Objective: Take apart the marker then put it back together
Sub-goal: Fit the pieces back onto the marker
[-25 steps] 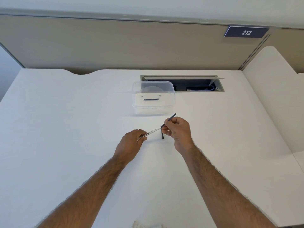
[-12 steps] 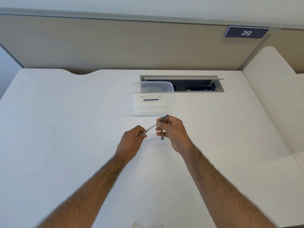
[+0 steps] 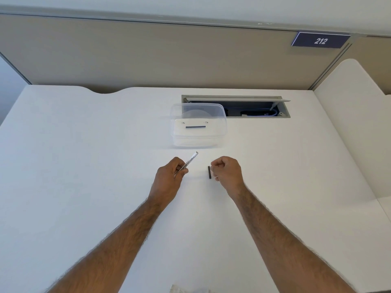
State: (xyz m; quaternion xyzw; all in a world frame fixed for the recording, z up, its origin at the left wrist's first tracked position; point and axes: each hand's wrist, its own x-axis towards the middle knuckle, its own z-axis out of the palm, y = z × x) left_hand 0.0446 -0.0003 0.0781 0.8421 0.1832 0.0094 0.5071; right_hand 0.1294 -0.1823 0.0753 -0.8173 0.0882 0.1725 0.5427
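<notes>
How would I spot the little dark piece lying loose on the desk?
Start at the clear plastic box on the white desk and come toward the person. Between the two hands, beside the right hand, lies a short dark stick. Unlike the white marker barrel in the left hand, nobody holds it.

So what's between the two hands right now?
In the head view, a short dark marker piece lies on the desk just beside the right hand; bare desk separates it from the left hand.

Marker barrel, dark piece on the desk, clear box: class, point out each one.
Marker barrel (image 3: 191,160): head view, on its printed white middle.
Dark piece (image 3: 209,172): head view, mid-length, beside the right fist.
Clear box (image 3: 197,142): head view, on its front wall.
</notes>
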